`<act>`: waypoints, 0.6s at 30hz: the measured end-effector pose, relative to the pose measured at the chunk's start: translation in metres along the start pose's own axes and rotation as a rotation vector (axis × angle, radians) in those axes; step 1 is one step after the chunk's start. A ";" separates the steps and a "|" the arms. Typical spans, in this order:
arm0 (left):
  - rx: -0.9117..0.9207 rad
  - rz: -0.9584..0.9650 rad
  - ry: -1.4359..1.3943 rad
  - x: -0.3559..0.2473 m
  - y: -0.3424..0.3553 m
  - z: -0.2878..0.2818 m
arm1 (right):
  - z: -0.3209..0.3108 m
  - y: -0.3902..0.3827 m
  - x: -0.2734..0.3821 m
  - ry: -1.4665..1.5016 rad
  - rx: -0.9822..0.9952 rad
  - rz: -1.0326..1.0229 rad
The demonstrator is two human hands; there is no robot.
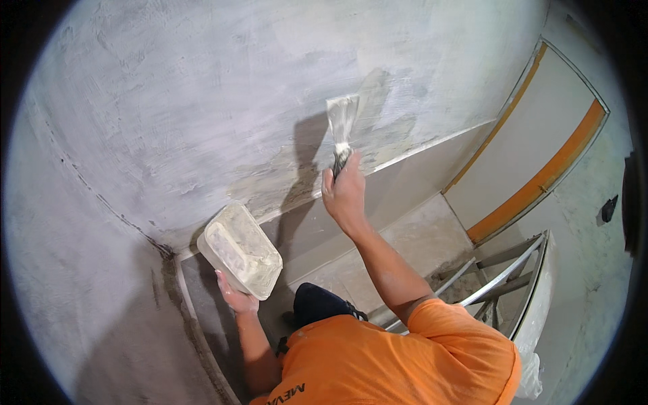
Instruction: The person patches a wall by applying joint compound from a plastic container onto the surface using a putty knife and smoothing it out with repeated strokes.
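In my right hand (346, 190) I grip the dark handle of a putty knife (343, 120), its wide blade pointing up and smeared with pale filler. The blade is at the plastered wall (202, 88), beside a damp-looking darker patch; whether it touches the surface I cannot tell. My left hand (237, 295) holds a pale, rectangular plastic tub (247, 246) from below, tilted near the wall's lower left corner. Filler coats the inside of the tub. White smears show on the left fingers.
Along the wall's foot runs a white-edged grey band (385, 179). To the right stands a white door panel (526, 135) with orange edging. A metal ladder-like frame (499, 283) is close to my right side. Another plastered wall (74, 270) rises at left.
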State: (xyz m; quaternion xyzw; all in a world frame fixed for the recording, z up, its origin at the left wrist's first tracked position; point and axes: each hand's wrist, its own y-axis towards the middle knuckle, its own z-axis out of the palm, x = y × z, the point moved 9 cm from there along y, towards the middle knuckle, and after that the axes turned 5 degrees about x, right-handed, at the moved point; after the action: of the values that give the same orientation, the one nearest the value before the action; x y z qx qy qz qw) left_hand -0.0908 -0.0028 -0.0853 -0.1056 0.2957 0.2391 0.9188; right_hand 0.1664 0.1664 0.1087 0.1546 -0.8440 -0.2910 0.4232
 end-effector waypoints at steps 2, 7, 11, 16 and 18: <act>0.007 0.004 -0.007 -0.002 0.001 -0.008 | 0.021 -0.002 0.006 -0.216 0.053 -0.142; 0.014 0.068 0.007 -0.020 -0.004 -0.006 | 0.077 -0.060 -0.072 -0.207 0.304 0.065; -0.041 0.033 0.031 -0.008 0.003 -0.002 | 0.051 -0.103 -0.100 -0.215 0.470 0.252; 0.130 -0.048 -0.010 0.008 0.007 0.010 | -0.004 -0.048 -0.045 -0.167 0.240 0.139; 0.051 -0.033 0.022 0.002 0.003 0.018 | -0.018 -0.010 -0.001 -0.159 0.082 -0.070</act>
State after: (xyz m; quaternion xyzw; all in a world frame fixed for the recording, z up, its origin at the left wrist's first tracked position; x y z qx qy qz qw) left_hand -0.0817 0.0065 -0.0721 -0.0898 0.3099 0.2152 0.9217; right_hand 0.1816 0.1522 0.1101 0.1776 -0.8802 -0.2824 0.3376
